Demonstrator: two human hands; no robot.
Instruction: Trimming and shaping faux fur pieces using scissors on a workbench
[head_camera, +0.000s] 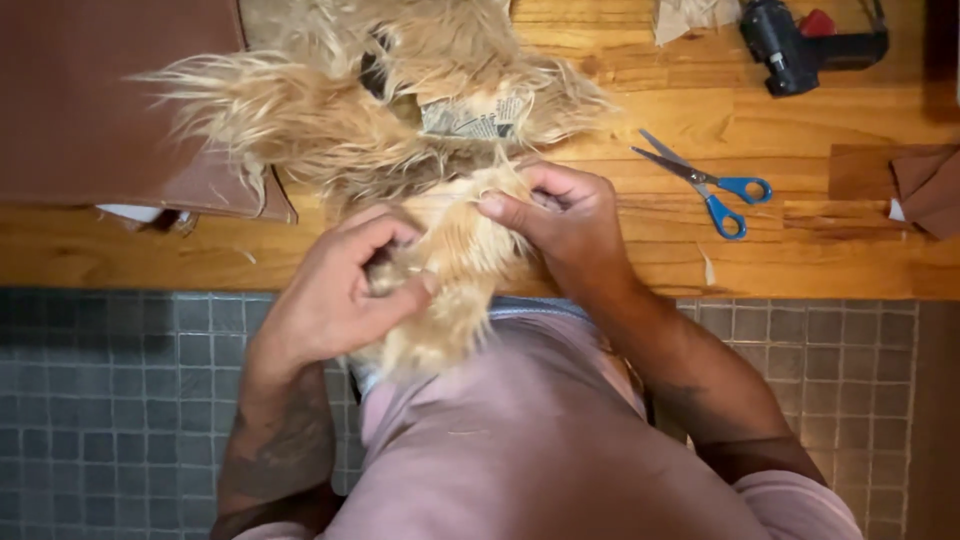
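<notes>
A shaggy tan piece of faux fur (330, 120) lies on the wooden table (620, 250), and one end hangs over the near edge toward my body. My left hand (335, 295) pinches the fur at that hanging end. My right hand (560, 220) grips the fur's edge just above it, thumb pressed on the pile. A scrap of printed paper (475, 118) shows among the fur near the top.
Blue-handled scissors (705, 180) lie shut on the table to the right. A black glue gun (805, 40) sits at the back right. A brown leather-like sheet (100, 100) covers the left; brown scraps (925, 185) lie at the far right. Grey tiled floor (110, 400) lies below.
</notes>
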